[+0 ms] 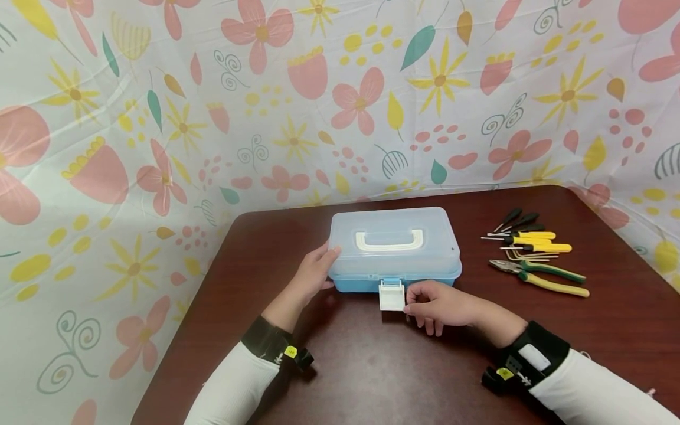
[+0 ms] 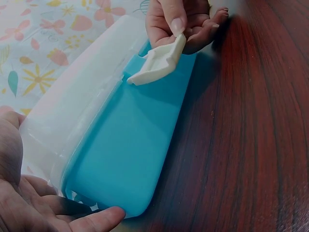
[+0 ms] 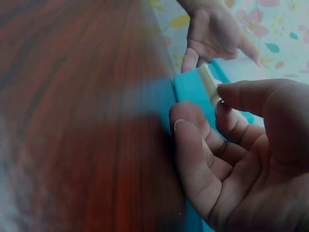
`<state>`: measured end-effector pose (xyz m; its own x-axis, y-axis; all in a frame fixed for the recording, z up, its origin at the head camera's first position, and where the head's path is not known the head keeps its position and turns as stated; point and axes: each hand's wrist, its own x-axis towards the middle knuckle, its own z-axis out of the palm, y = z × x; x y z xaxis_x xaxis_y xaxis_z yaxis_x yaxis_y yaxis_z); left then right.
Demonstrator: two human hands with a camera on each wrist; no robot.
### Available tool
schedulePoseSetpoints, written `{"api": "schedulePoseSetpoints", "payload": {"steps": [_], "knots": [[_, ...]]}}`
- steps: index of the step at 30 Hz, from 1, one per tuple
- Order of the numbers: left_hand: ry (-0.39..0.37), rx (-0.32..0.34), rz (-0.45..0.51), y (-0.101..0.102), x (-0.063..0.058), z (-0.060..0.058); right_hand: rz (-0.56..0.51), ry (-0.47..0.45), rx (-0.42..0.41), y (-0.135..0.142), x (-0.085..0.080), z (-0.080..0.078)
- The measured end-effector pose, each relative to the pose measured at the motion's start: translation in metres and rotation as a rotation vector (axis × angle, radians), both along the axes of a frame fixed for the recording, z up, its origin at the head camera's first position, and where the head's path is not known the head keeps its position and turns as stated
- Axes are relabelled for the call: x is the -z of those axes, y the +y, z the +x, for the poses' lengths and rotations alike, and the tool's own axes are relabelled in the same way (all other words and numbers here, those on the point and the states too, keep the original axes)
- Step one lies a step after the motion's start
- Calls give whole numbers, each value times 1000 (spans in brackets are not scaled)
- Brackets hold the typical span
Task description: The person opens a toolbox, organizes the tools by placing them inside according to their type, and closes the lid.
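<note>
A tool box (image 1: 395, 245) with a clear lid, a white carry handle (image 1: 389, 241) and a light blue base (image 2: 120, 140) sits on the table. Its white latch (image 1: 392, 295) sticks out from the front, flipped outward from the lid. Between thumb and index finger, my right hand (image 1: 438, 302) pinches the latch's right edge; its other fingers are loosely bent. My left hand (image 1: 314, 273) touches the box's left end, thumb by the lid and fingers spread low along the base. The lid rests down on the base.
To the right of the box lie pliers (image 1: 552, 277) with green and yellow handles, bent brass-coloured hex keys (image 1: 531, 255), several yellow-handled screwdrivers (image 1: 536, 239) and several black-handled screwdrivers (image 1: 523, 219). A flowered cloth (image 1: 340, 118) hangs behind the dark wooden table (image 1: 340, 366).
</note>
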<state>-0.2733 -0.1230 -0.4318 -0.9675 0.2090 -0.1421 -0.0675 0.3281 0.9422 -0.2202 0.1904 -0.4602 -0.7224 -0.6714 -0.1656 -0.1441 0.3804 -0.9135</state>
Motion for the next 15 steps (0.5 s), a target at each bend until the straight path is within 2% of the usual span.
{"api": "schedulePoseSetpoints", "payload": {"steps": [5, 15], "knots": [[-4, -1, 5, 0, 0, 0, 0, 66, -53, 0, -1, 1], [-2, 0, 9, 0, 0, -1, -5, 43, -97, 1, -4, 3]]}}
